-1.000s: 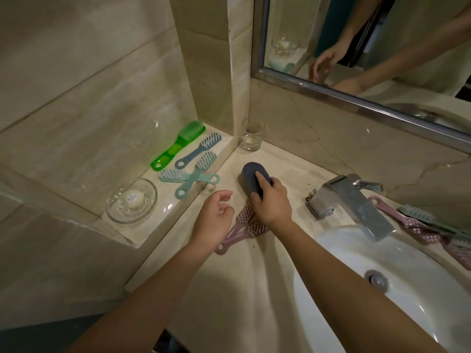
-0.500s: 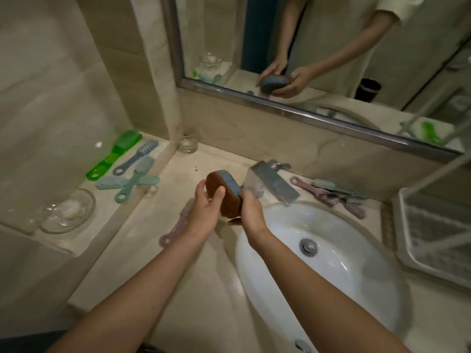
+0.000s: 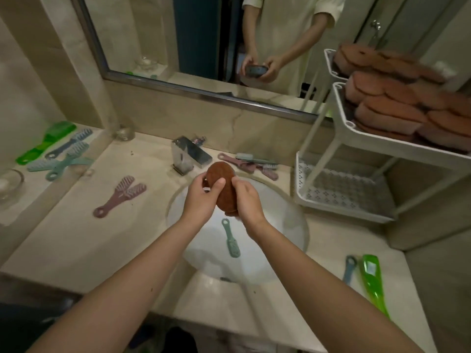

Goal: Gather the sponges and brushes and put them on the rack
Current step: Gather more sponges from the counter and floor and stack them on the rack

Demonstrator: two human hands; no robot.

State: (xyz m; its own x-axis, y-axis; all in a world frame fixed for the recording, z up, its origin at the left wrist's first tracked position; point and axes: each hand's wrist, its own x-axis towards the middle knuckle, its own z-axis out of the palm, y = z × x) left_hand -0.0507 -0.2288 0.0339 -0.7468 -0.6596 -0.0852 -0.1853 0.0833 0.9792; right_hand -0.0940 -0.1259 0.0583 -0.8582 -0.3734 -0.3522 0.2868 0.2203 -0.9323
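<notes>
An oval brown sponge [image 3: 223, 186] is held upright over the sink [image 3: 285, 225] between my left hand [image 3: 204, 200] and my right hand [image 3: 246, 200]. The white tiered rack [image 3: 341, 118] stands at the right, its upper shelf stacked with several brown sponges [image 3: 397, 108]; its bottom shelf [image 3: 341, 192] shows bare. Two pink brushes [image 3: 119, 197] lie on the counter to the left. A teal brush [image 3: 230, 239] lies in the basin. More pink and teal brushes [image 3: 248, 163] sit behind the sink. Green and blue brushes [image 3: 53, 151] rest on the left ledge.
A chrome tap [image 3: 190, 154] rises just behind the sponge. A green brush [image 3: 373, 281] and a blue one [image 3: 349, 270] lie at the counter's front right. A glass [image 3: 123, 131] and a glass dish [image 3: 9, 182] sit at the left. The mirror [image 3: 204, 39] reflects a person's arms.
The sponge left the counter at the left and came over the sink, now held by both hands with its brown side toward me. The view swung right, revealing the rack.
</notes>
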